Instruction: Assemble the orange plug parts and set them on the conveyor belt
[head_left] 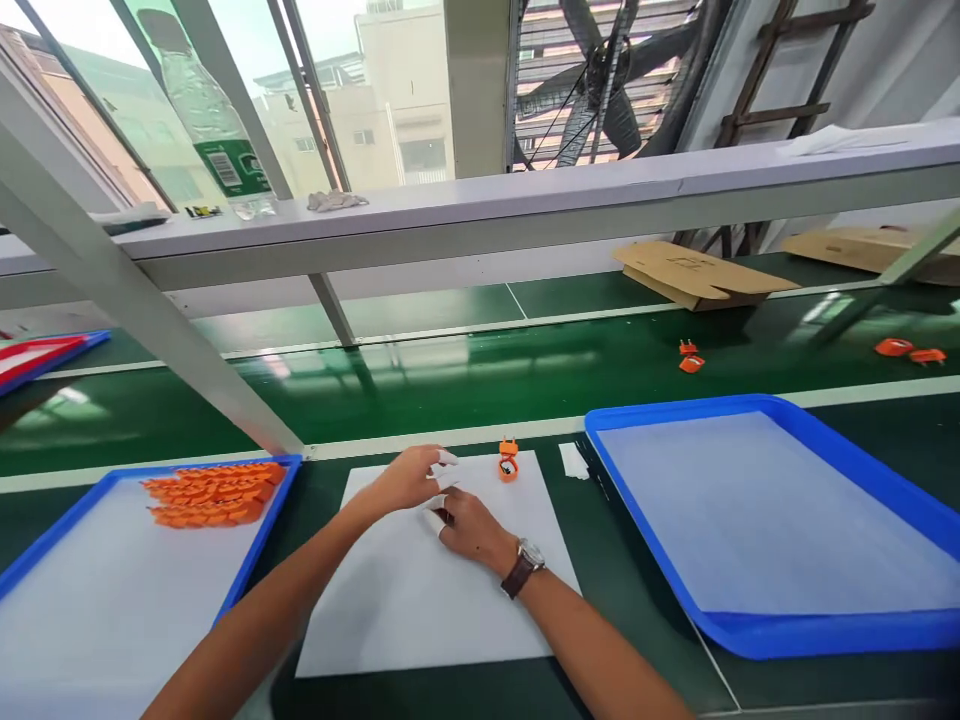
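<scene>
Both of my hands meet over a white sheet (420,610) on the dark green table. My left hand (409,480) comes from the left with its fingers bent together, white covers on the fingertips. My right hand (472,530), a watch (523,566) on its wrist, has its fingers curled against the left fingertips. Whatever lies between the fingers is hidden. Just beyond the hands, near the sheet's far edge, lies an orange part (508,468) with two prongs and a round opening.
A blue-rimmed tray (251,560) with rows of orange parts (217,495) stands at left, another blue tray (652,545) at right. More orange pieces (691,364) lie on the green belt (450,375). A shelf (480,205) holding a bottle (214,130) crosses above.
</scene>
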